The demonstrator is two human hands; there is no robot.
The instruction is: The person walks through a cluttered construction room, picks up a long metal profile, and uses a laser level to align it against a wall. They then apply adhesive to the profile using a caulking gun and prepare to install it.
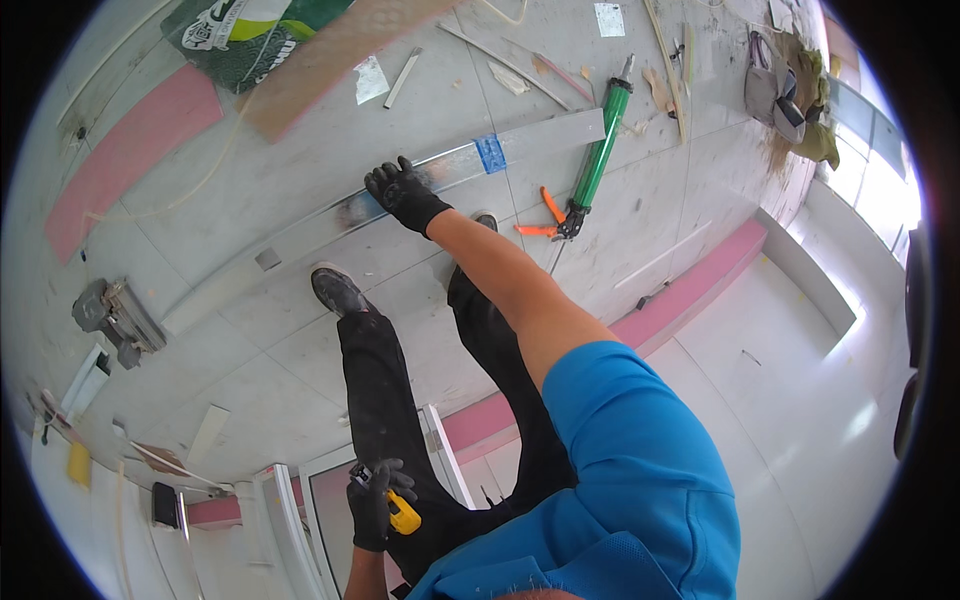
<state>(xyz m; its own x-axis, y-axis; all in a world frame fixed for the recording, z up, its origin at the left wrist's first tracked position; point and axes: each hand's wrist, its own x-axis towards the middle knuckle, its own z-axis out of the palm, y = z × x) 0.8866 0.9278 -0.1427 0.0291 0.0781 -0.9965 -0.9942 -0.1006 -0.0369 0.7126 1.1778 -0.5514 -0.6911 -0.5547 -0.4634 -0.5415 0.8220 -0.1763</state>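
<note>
A long silvery-white strip (300, 235) runs slantwise across the tiled floor, clear plastic and blue tape (490, 154) round part of it. My right hand (403, 196), in a black glove, grips the strip near its middle, fingers bent over it. Low on the left, beside my thigh, my gloved left hand (376, 503) is closed round a yellow-and-black hand tool (404, 513); its kind is unclear because the fingers cover much of it. A green caulking gun (603, 143) with orange handles (550, 212) lies near the strip's right end.
Pink boards (140, 150), a tan plank (330, 65) and a green bag (255, 40) lie at the far left. A grey machine (120, 318) sits by the strip's left end. Thin offcuts (403, 78) litter the far floor. Behind my feet runs a pink-faced ledge (690, 285).
</note>
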